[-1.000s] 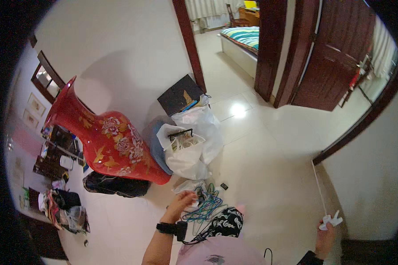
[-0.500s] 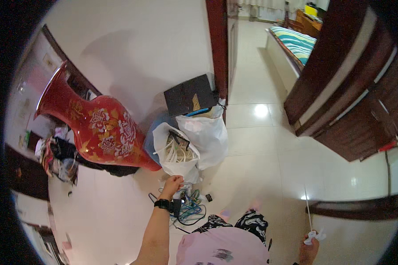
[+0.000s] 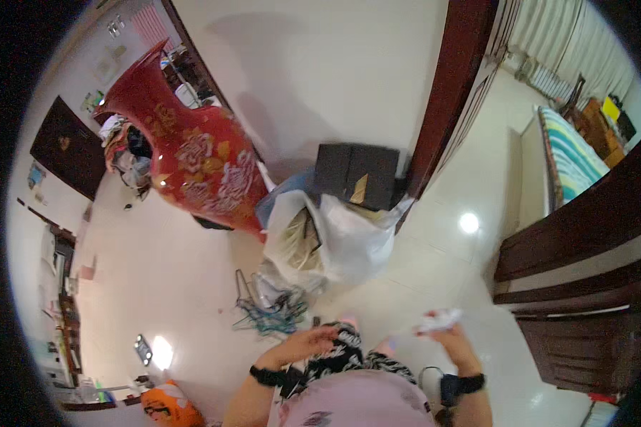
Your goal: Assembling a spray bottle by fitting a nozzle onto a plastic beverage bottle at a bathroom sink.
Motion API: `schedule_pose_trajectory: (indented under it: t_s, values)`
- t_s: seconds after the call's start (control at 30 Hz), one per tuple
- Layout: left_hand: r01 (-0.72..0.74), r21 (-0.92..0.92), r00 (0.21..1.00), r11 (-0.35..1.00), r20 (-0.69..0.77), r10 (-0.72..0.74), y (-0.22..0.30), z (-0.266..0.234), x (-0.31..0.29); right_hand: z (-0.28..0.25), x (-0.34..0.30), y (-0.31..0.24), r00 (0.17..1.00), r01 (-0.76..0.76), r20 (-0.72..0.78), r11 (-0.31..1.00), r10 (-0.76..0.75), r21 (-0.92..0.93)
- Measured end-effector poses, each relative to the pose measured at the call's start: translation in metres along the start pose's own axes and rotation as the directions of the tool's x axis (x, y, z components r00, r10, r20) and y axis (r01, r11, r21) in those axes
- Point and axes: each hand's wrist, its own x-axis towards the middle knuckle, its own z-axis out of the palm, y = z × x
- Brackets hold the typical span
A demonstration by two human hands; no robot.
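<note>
My right hand (image 3: 457,343) is raised in front of my body at the right, its fingers closed round a small bundled white cord (image 3: 440,319), smeared by motion. To the left, my left hand (image 3: 308,344) hovers over my patterned trousers, its fingers loosely stretched towards the right and blurred, with nothing visible in them. Just beyond it on the floor lies a tangle of bluish-green wire hangers or cords (image 3: 269,313). Behind that stands a white plastic bag (image 3: 360,238) with pale cords (image 3: 300,245) showing in its opening.
A tall red flowered vase (image 3: 210,160) leans in view behind the bag. A black box (image 3: 356,173) rests on the bag against the wall. A phone-like device (image 3: 143,349) and an orange bag (image 3: 171,404) lie at the lower left. A doorway with a dark frame (image 3: 452,92) is at right.
My right hand has come up and inward from the lower right with the white cord. My left hand has drawn back from beside the bag towards my body. The view has turned.
</note>
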Motion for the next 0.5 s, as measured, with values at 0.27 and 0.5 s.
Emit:
schedule_pose_trajectory:
  t_s: [0.27,0.5]
  values:
    - [-0.168,-0.129,0.885,0.977,-0.456,0.092,0.111,0.076,0.058,0.038,0.182,-0.078,0.635,-0.299,0.771,0.937,0.055,0.179]
    - [0.144,-0.112,0.823,0.983,-0.538,-0.182,0.061,-0.007,0.111,0.037,0.242,-0.113,0.523,-0.172,0.728,0.891,0.444,-0.420]
